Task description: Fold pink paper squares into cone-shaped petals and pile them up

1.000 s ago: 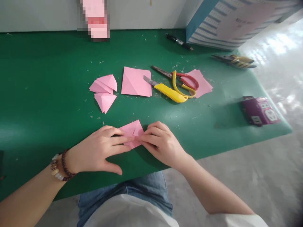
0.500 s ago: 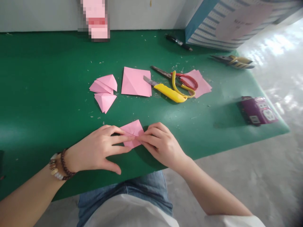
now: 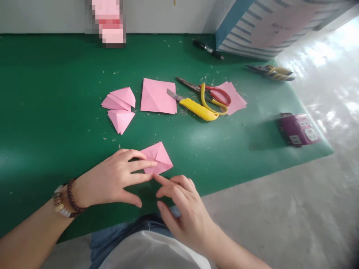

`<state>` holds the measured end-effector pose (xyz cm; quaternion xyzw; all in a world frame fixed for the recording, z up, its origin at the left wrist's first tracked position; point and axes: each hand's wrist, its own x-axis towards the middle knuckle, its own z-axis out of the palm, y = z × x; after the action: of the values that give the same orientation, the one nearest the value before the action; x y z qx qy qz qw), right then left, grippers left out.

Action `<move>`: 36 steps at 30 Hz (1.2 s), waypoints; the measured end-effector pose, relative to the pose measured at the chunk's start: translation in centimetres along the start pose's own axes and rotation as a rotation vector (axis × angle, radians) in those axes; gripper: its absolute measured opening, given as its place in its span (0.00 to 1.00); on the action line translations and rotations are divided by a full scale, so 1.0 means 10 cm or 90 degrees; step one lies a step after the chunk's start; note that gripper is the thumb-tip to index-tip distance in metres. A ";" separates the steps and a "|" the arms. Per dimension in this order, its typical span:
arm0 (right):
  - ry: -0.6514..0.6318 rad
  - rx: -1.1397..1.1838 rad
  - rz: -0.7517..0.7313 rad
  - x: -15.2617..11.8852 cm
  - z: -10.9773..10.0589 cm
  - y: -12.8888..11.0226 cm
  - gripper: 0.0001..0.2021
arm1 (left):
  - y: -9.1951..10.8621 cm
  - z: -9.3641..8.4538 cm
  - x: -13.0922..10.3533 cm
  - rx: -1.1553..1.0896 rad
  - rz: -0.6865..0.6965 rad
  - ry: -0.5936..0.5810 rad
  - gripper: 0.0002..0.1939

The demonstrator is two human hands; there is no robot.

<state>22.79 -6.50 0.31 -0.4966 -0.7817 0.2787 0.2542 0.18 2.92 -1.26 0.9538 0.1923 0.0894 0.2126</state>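
Reaching in from the near side with the bare right hand [image 3: 183, 205], loosely bent and gripping nothing, with index fingertip at the close border of a creased, folded pink paper [image 3: 161, 157]. Pressing that paper onto the glossy green tabletop [image 3: 218, 153] with the splayed fingers of the bare left hand [image 3: 116, 177]. Beyond, folded pink paper wedges [image 3: 123, 97] near a flat pink paper square [image 3: 154, 95], under the blade tip of a yellow-handled craft knife [image 3: 198, 109]. Farthest, a slim black pen [image 3: 207, 48].

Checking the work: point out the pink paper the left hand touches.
The creased pink piece under the left hand, nearest the person; the other pink papers lie farther back, untouched.
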 end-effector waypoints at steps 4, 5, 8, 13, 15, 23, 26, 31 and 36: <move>-0.008 0.009 -0.003 -0.01 0.00 0.03 0.06 | 0.00 0.01 0.00 0.002 0.002 0.004 0.31; -0.010 0.011 -0.002 -0.01 0.00 0.05 0.06 | 0.00 0.01 0.00 0.002 0.005 0.006 0.31; -0.013 0.009 0.004 -0.02 0.00 0.07 0.06 | 0.01 0.01 0.00 0.001 0.010 0.014 0.31; -0.007 -0.014 0.034 0.00 0.01 0.07 0.05 | 0.02 0.01 0.00 0.000 0.010 0.021 0.31; 0.004 -0.028 0.044 0.01 0.00 0.07 0.06 | 0.02 0.01 0.01 0.002 0.003 0.014 0.31; 0.029 -0.056 0.075 0.01 -0.11 0.19 0.07 | 0.02 0.01 0.00 0.003 -0.005 -0.003 0.35; 0.039 -0.069 0.078 0.00 -0.14 0.25 0.05 | 0.01 0.02 -0.01 -0.003 -0.007 -0.004 0.33; 0.056 -0.068 0.077 0.00 -0.18 0.34 0.06 | 0.01 0.02 -0.02 0.003 -0.004 -0.004 0.30; 0.088 -0.054 0.063 -0.03 -0.19 0.41 0.07 | 0.01 0.02 -0.01 0.008 0.004 0.006 0.31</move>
<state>26.79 -5.00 -1.19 -0.5629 -0.7479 0.2230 0.2720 0.14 2.70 -1.44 0.9554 0.1906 0.0933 0.2053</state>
